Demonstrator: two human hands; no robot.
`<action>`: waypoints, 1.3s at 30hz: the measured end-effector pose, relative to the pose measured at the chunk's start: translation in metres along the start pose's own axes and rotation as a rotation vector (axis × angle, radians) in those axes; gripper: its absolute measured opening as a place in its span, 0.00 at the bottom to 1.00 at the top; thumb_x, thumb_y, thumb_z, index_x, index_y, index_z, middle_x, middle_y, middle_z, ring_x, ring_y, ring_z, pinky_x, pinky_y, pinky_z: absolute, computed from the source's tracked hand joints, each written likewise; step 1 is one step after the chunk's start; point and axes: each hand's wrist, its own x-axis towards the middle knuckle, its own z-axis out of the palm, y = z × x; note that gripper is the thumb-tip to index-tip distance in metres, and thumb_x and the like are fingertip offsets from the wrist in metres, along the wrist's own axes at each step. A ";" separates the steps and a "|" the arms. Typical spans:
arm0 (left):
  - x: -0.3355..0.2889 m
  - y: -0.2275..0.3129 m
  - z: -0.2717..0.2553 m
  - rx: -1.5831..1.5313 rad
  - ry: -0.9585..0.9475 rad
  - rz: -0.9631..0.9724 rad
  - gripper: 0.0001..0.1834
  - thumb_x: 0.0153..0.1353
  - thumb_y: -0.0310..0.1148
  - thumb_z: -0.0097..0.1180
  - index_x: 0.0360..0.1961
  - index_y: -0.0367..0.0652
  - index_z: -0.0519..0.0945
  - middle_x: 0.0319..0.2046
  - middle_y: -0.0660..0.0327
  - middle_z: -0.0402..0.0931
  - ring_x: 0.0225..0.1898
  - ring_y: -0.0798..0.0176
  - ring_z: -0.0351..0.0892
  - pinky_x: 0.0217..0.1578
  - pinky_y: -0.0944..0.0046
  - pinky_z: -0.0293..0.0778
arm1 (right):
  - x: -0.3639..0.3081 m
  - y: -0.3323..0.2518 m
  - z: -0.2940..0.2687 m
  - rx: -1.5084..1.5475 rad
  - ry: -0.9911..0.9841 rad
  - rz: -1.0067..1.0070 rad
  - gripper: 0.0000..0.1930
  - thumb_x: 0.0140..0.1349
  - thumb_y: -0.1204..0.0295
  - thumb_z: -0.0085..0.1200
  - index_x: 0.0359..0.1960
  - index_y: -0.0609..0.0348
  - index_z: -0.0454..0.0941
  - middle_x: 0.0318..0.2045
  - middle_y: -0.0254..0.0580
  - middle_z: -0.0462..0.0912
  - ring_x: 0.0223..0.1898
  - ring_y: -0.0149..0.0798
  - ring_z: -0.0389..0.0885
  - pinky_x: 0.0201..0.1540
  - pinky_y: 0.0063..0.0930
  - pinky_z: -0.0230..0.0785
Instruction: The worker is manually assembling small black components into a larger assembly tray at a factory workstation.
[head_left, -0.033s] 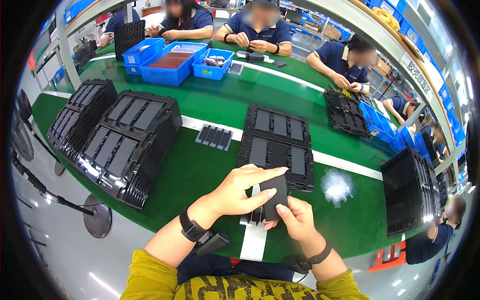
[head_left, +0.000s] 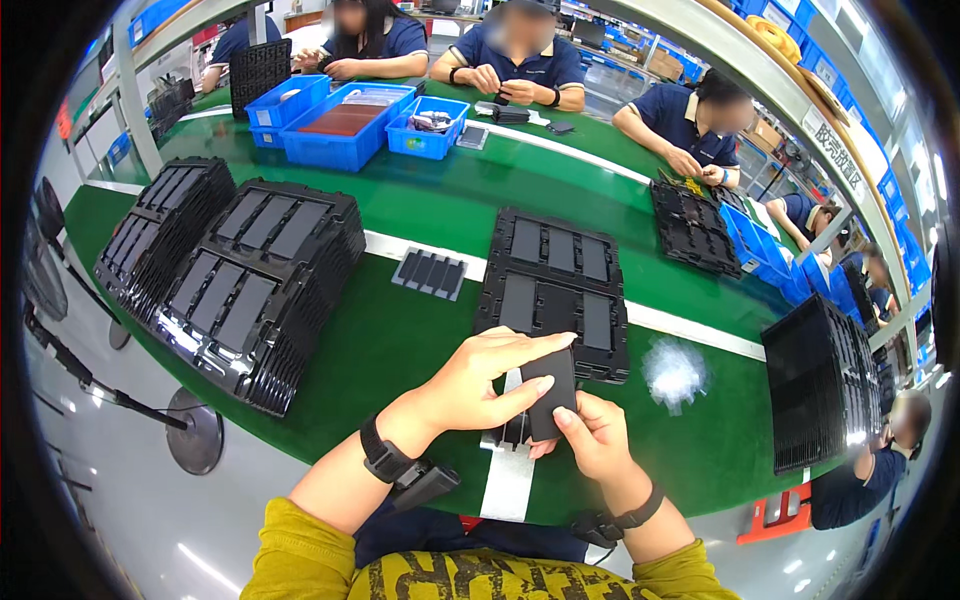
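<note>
A flat black rectangular panel (head_left: 552, 398) is held tilted above the near edge of the green table. My right hand (head_left: 600, 440) grips its lower right edge, thumb on the face and fingers behind. My left hand (head_left: 480, 385) holds it too, with one fingertip at the top edge and another digit across the face. Just beyond lies a black plastic tray (head_left: 553, 305) with grey rectangular pieces in its pockets; its lower middle pocket looks black. Beside the panel, a dark item (head_left: 513, 432) is partly hidden by my left hand.
Tall stacks of black trays (head_left: 265, 290) stand at left, another stack (head_left: 820, 385) at right. A small grey sheet with dark strips (head_left: 430, 273) and a heap of clear film (head_left: 675, 375) flank the tray. Blue bins (head_left: 345, 130) and co-workers (head_left: 515, 60) are across the table.
</note>
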 end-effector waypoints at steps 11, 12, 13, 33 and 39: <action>-0.005 -0.006 0.019 -0.571 0.054 -0.173 0.20 0.57 0.28 0.54 0.53 0.38 0.71 0.45 0.54 0.73 0.50 0.62 0.70 0.52 0.60 0.65 | -0.002 -0.001 0.000 0.035 0.025 -0.061 0.11 0.65 0.71 0.43 0.36 0.69 0.72 0.25 0.46 0.80 0.24 0.35 0.81 0.27 0.24 0.76; -0.005 -0.007 0.018 -0.569 0.053 -0.173 0.20 0.57 0.28 0.54 0.53 0.38 0.71 0.45 0.54 0.73 0.50 0.62 0.70 0.52 0.60 0.65 | -0.002 -0.002 0.002 0.043 0.027 -0.053 0.11 0.65 0.71 0.43 0.35 0.69 0.72 0.25 0.46 0.80 0.24 0.35 0.81 0.27 0.24 0.76; -0.005 -0.009 0.016 -0.646 0.020 -0.172 0.20 0.60 0.33 0.50 0.53 0.38 0.71 0.46 0.53 0.72 0.50 0.60 0.70 0.52 0.59 0.64 | -0.003 -0.003 0.003 0.052 0.029 -0.045 0.11 0.65 0.71 0.43 0.34 0.69 0.72 0.25 0.46 0.80 0.24 0.35 0.81 0.27 0.24 0.77; -0.002 0.002 0.016 -1.152 -0.009 -0.323 0.31 0.59 0.45 0.50 0.60 0.40 0.61 0.52 0.45 0.66 0.53 0.53 0.67 0.54 0.55 0.63 | -0.004 -0.006 0.011 0.123 -0.068 -0.016 0.10 0.65 0.74 0.42 0.33 0.70 0.73 0.27 0.47 0.81 0.27 0.36 0.82 0.29 0.25 0.77; -0.003 0.007 0.022 -1.159 0.004 -0.280 0.32 0.59 0.46 0.51 0.59 0.39 0.62 0.50 0.45 0.67 0.52 0.52 0.68 0.53 0.56 0.63 | -0.005 -0.005 0.013 0.259 -0.124 0.018 0.11 0.66 0.72 0.42 0.33 0.70 0.72 0.28 0.48 0.81 0.27 0.37 0.82 0.30 0.26 0.78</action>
